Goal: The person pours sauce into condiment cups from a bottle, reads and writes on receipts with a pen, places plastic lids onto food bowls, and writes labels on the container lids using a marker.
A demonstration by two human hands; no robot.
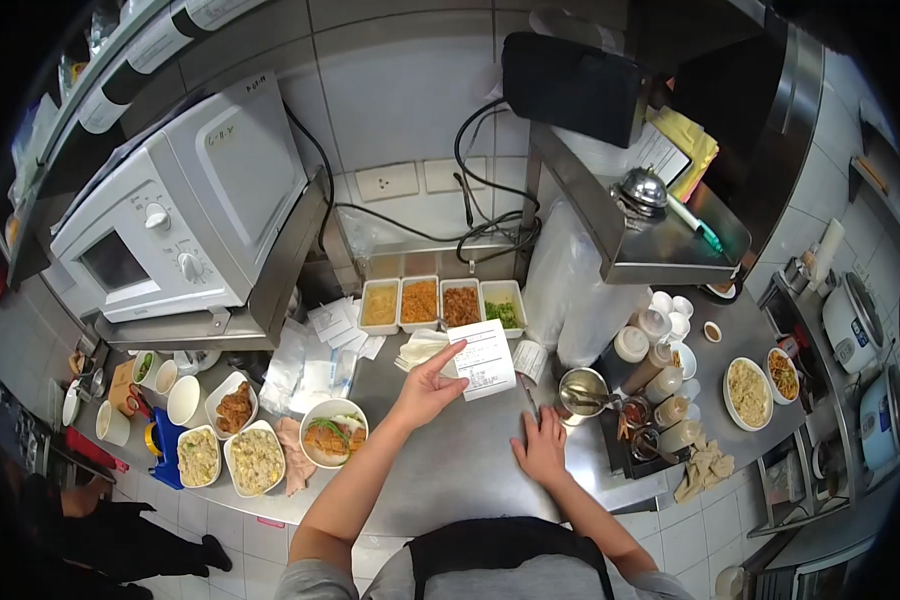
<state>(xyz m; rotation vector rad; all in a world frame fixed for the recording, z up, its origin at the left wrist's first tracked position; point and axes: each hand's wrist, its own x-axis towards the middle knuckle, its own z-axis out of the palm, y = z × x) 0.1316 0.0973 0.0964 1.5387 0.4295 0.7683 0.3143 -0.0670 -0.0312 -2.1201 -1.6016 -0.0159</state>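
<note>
My left hand [432, 388] pinches a printed paper receipt [486, 358] between thumb and fingers, above the steel counter [425, 480]. My right hand [544, 450] lies flat on the counter with fingers stretched out. Just ahead of its fingertips is a thin dark stick-like item [529, 396]; I cannot tell whether they touch. To the right of that hand stands a metal pot [582, 392] with spoons in it. A white bowl [334, 433] of fried meat and greens sits left of my left forearm. Behind the receipt are a folded pale cloth [422, 349] and a paper roll [530, 361].
Several topping trays [419, 304] line the back. Bowls of rice [256, 459] and fried chicken [233, 405] stand left, under a microwave [180, 215]. Sauce bottles [662, 385] crowd the right, below a shelf with a bell [644, 188]. Another person [95, 530] stands at lower left.
</note>
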